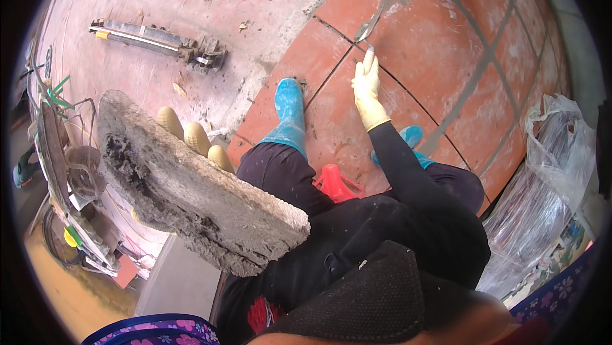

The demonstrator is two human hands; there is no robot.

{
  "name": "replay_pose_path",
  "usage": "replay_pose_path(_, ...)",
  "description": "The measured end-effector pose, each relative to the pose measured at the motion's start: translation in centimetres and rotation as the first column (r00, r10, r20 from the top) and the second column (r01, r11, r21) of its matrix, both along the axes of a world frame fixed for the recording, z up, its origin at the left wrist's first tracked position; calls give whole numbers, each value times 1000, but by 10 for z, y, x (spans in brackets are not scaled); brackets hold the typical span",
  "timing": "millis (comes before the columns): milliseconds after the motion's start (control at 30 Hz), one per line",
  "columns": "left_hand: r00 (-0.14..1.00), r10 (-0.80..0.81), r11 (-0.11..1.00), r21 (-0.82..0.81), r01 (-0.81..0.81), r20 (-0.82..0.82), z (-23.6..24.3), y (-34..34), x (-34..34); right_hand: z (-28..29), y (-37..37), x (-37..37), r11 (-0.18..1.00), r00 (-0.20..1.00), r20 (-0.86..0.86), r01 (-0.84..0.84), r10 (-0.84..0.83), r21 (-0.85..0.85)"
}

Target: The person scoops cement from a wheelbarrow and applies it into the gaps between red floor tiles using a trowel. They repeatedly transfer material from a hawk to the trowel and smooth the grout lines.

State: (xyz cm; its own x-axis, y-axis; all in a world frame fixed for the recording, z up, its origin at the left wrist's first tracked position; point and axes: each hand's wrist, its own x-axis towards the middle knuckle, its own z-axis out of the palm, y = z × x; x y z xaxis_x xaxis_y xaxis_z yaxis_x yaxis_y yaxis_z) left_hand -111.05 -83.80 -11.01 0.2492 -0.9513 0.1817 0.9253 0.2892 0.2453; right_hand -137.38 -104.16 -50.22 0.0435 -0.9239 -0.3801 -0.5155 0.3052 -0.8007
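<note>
Left grip [195, 138] clamped on one grey slab [197, 185], right grip [366, 83] on one trowel [364, 32] (two boots [290, 109])

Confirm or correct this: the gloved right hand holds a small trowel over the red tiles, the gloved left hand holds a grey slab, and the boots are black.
The colour is wrong: the head view shows blue boots, not black. The rest stands: gloved right hand with the small trowel over the red tiles, gloved left hand with the grey slab.

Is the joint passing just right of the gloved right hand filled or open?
Looks open: that joint shows as a thin dark gap, unlike the grey-filled joints farther right.
</note>
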Motion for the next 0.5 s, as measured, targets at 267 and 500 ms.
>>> replay_pose_path(267, 1000, -11, 981, 196, 10, 3, 9, 24, 17, 25, -20, -2, 877, 784, 473, 179, -401, 446)
replay_pose_path(500, 986, -5, 975, 219, 41, -164, 4, 20, 7, 39, -32, -21, 1000, 996, 87, 9, -11, 13)
